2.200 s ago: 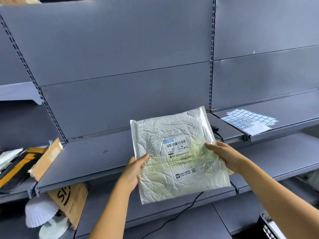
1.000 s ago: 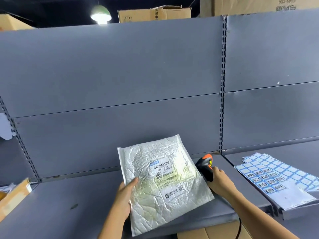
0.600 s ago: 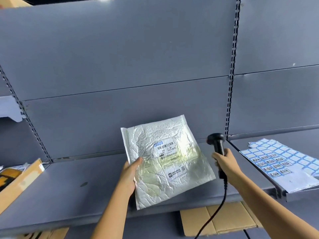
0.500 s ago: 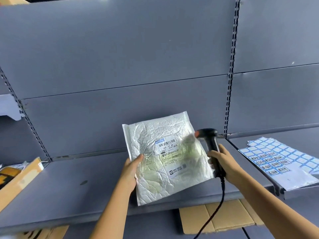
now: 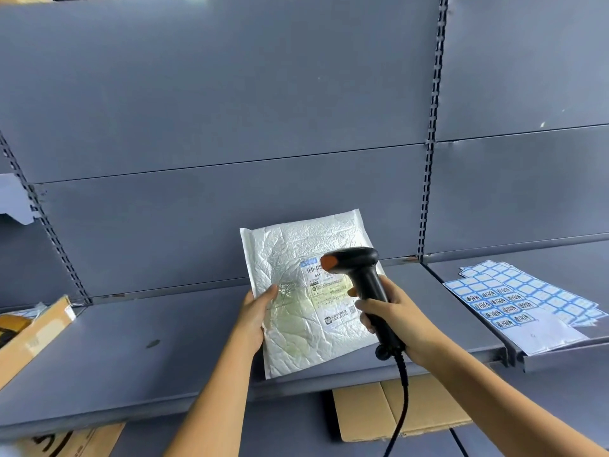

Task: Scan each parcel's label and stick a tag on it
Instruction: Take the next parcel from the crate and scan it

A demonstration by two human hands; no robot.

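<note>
A silver padded parcel [image 5: 296,311] is held tilted above the grey shelf [image 5: 131,357], label side towards me. My left hand [image 5: 255,313] grips its left edge, thumb on the front. A white shipping label [image 5: 329,298] with a barcode sits on the parcel's right half. My right hand [image 5: 392,319] grips the handle of a black barcode scanner [image 5: 362,275] with an orange tip. The scanner head hovers over the label's top and hides part of it. Its cable hangs down past the shelf edge.
Sheets of blue-bordered tag stickers [image 5: 514,301] lie on the shelf to the right. A cardboard box [image 5: 33,331] sits at the left end of the shelf. Flat cardboard [image 5: 395,410] lies on the lower shelf, and more cardboard [image 5: 72,440] shows at bottom left.
My right hand let go of the parcel, picked up the scanner from the shelf and brought it left over the label. My left hand kept holding the parcel.
</note>
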